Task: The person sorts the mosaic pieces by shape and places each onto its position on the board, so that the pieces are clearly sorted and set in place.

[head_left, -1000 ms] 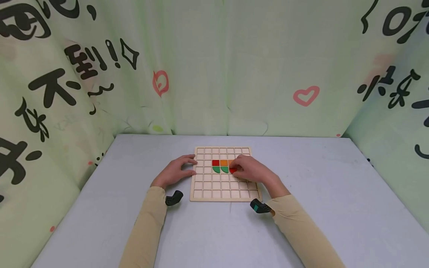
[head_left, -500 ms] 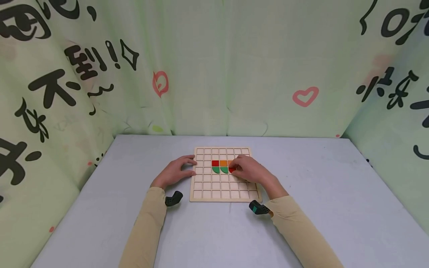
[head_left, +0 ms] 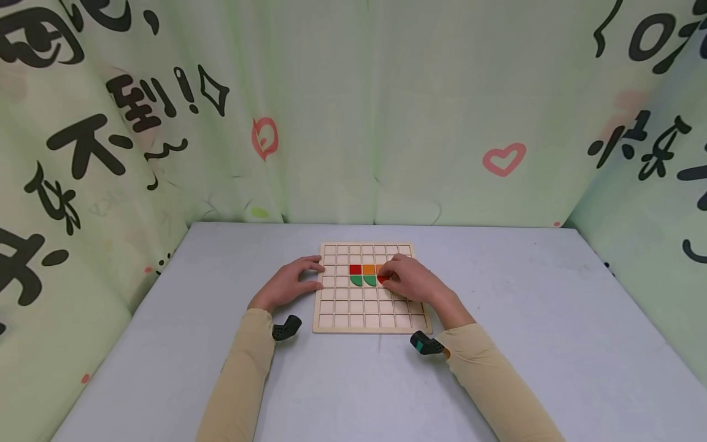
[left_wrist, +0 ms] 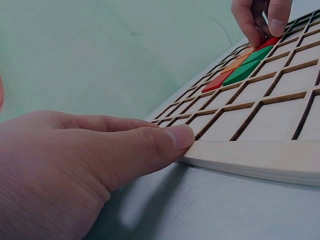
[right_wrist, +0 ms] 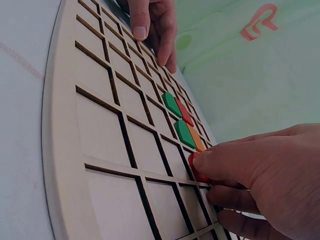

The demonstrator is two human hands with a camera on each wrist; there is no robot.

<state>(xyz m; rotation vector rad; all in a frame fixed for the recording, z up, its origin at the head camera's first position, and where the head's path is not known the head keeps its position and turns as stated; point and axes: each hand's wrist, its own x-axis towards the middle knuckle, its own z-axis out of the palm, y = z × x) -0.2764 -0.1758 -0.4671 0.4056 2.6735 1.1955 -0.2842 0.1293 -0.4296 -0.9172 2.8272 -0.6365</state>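
A wooden grid board [head_left: 356,320] lies on the table in the head view. My left hand [head_left: 288,281] rests at its left edge, thumb and fingers extended and touching the rim. With thumb and fingertips, my right hand [head_left: 413,279] pinches a red piece [right_wrist: 197,170] with a rounded edge, low in a cell right of the middle. Left of that piece sit two green quarter-round pieces [head_left: 370,280]. Behind them are a red square [head_left: 355,269] and an orange square [head_left: 368,269]. More orange shows beside the right fingers, partly hidden by them.
The white table [head_left: 497,294] extends around the board on all sides. A pale green curtain [head_left: 431,110] with black lettering and red hearts hangs behind and at both sides. Black wrist cameras [head_left: 286,327] sit on both wrists, close to the board's front corners.
Almost nothing differs. My right forearm has shifted very slightly left, while the fingers stay at the red piece. My left hand stays at the board's edge.
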